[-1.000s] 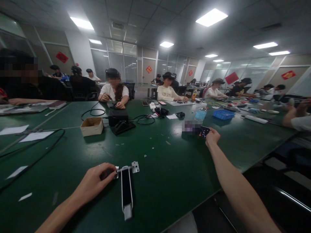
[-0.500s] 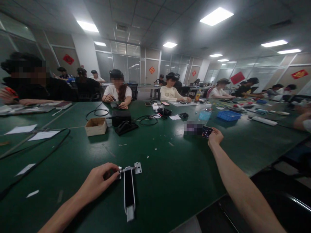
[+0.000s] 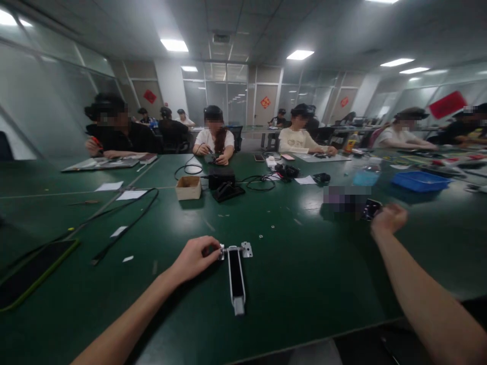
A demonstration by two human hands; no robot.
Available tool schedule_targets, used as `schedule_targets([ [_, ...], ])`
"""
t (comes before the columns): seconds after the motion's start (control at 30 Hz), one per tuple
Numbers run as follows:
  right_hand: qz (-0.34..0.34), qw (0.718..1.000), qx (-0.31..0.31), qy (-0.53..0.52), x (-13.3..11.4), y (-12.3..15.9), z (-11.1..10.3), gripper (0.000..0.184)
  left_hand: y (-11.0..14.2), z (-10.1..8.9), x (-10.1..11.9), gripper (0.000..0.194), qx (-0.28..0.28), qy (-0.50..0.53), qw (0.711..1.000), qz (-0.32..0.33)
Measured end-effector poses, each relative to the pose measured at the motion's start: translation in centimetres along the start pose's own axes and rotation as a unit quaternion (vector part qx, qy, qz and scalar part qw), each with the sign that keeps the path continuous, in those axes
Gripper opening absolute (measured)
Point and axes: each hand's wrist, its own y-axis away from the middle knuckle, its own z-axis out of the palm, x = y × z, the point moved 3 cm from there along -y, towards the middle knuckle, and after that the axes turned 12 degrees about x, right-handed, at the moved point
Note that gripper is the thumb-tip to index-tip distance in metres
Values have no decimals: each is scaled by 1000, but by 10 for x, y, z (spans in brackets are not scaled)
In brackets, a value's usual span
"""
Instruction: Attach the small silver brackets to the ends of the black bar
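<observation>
- Our left hand point(image 3: 196, 257) pinches the near-left end of the black-and-silver bracket point(image 3: 236, 274), which lies flat on the green table point(image 3: 304, 284).
- Far right of the bracket, our right hand point(image 3: 388, 219) curls loosely beside a phone point(image 3: 370, 209); whether it grips the phone we cannot tell.

A long dark-green bench point(image 3: 312, 284) fills a large open office. Glass partition walls point(image 3: 224, 104) line the back, several bearing red diamond decorations point(image 3: 265, 102). Rectangular ceiling light panels point(image 3: 174, 45) glow in a grey tiled ceiling point(image 3: 266, 25). Black office chairs point(image 3: 236, 136) stand at the far side.
</observation>
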Motion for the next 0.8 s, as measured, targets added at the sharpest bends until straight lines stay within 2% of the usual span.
schedule_targets([
  [0.03, -10, 999, 33, 4, -10, 7, -5, 38, 1, 0, 0, 24, 1, 3, 1000, 0],
  [0.07, -56, 996, 71, 12, -23, 17, -10, 33, 1, 0, -1, 23, 5, 5, 1000, 1],
  [0.1, -109, 991, 80, 11, -39, 30, -12, 30, 1, 0, -1, 21, 6, 7, 1000, 1],
  [0.2, -233, 971, -40, -19, -90, 88, -5, 25, 2, 0, -1, 17, 2, 17, 1000, 6],
  [0.27, -303, 941, -148, -40, -125, 139, 2, 22, 3, 0, -1, 17, -2, 26, 1000, 14],
  [0.33, -389, 868, -301, -71, -155, 195, 9, 20, 4, 1, -2, 17, -5, 32, 999, 18],
  [0.37, -430, 810, -390, -80, -166, 223, 12, 18, 4, 1, -2, 17, -6, 34, 999, 19],
  [0.4, -471, 736, -479, -83, -175, 249, 13, 16, 4, 1, -3, 17, -6, 34, 999, 19],
  [0.43, -495, 675, -542, -79, -181, 271, 12, 15, 4, 2, -4, 17, -6, 34, 999, 18],
  [0.47, -507, 632, -582, -72, -185, 287, 10, 14, 4, 2, -5, 17, -6, 33, 999, 18],
  [0.5, -513, 601, -610, -62, -186, 300, 9, 13, 4, 2, -5, 17, -6, 34, 999, 19],
  [0.53, -512, 584, -628, -50, -187, 308, 7, 12, 4, 2, -5, 17, -8, 36, 999, 19],
  [0.6, -495, 576, -650, -30, -183, 317, 5, 11, 4, 2, -4, 17, -13, 41, 999, 17],
  [0.8, -427, 592, -683, -27, -166, 322, 1, 12, 2, 2, -1, 14, -12, 61, 998, 4],
])
